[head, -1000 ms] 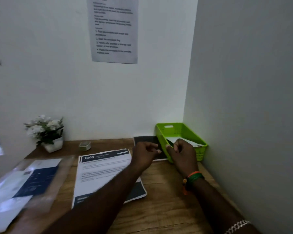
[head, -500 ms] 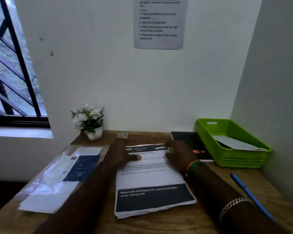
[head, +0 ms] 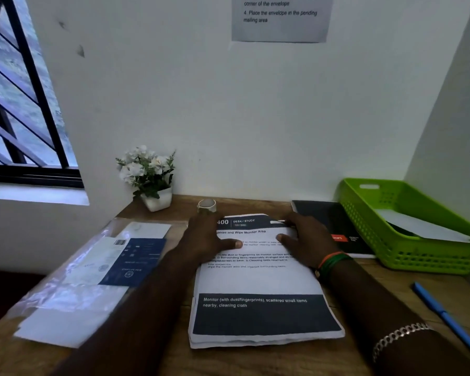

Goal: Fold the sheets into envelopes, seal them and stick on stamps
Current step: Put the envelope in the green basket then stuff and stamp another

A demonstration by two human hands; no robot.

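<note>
- While both our hands rest flat on the far end of the stack of sheets (head: pixel 258 280), centre of the frame, nothing is gripped: left hand (head: pixel 209 240) and right hand (head: pixel 304 240) lie with fingers spread and straight, thumbs pointing inward.
- We judge the top sheet is about to be taken for folding.
- Its long axis runs from the lower edge of the frame up towards the wall, so the far short edge sits right under our fingers; both hands are equally near.
- Envelopes in their clear packet (head: pixel 92 270) lie at lower left, nearer our left hand.
- On the desk (head: pixel 391 289), the green tray (head: pixel 407 256) holds an envelope at right.
</note>
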